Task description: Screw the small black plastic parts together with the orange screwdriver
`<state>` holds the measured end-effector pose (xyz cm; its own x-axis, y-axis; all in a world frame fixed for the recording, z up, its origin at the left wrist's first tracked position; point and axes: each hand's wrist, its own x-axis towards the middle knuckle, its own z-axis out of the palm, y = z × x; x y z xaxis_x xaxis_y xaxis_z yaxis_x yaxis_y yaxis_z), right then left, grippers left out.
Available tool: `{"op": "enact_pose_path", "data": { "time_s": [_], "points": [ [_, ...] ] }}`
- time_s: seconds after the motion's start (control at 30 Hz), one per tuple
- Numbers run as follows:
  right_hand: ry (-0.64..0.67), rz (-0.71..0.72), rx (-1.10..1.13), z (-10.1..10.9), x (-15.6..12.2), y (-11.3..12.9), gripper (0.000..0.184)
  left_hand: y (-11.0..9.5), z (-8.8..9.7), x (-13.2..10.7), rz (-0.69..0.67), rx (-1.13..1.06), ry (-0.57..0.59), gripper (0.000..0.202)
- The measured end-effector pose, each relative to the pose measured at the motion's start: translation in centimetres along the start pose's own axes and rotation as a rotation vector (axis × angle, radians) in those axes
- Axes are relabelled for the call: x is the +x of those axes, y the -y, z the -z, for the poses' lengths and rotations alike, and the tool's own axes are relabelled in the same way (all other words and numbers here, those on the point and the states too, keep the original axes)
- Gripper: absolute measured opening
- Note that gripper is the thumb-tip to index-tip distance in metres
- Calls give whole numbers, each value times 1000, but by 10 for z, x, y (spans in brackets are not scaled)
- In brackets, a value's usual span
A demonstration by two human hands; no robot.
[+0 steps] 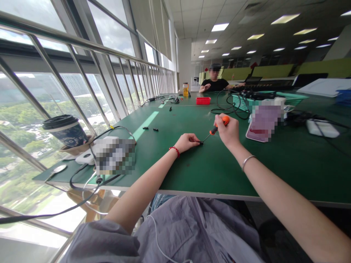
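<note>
My right hand (228,130) is closed around the orange and black handle of a screwdriver (213,130). The screwdriver leans down to the left, and its thin shaft ends at a small black part (201,143) on the green table (175,175). My left hand (188,141) pinches that part between thumb and fingers against the tabletop. Its exact kind is too small to make out, and the fingers partly cover it. Two similar small black pieces (155,129) lie apart to the left, and another black piece (170,109) sits farther back.
A paper cup (65,131) and a white device with cables (105,146) stand at the left edge by the railing. To the right are a phone (263,122) and a green basket (241,101) with cables. A red tray (203,100), a yellow jar (185,90) and a seated person (215,82) are beyond.
</note>
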<state>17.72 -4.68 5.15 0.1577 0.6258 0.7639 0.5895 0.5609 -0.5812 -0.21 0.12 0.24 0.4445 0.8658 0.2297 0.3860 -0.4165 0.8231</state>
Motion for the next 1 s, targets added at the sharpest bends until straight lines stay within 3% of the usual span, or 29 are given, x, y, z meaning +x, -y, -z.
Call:
{"op": "enact_pose_path", "data": {
  "time_s": [0.73,1.0],
  "points": [
    [23,8,6,0,-1,-3,42,1,0,1,-7,-27,0,10],
    [-3,-5,-36,1,-1,2,24,4,0,2,-23,-31,0,11]
  ]
}}
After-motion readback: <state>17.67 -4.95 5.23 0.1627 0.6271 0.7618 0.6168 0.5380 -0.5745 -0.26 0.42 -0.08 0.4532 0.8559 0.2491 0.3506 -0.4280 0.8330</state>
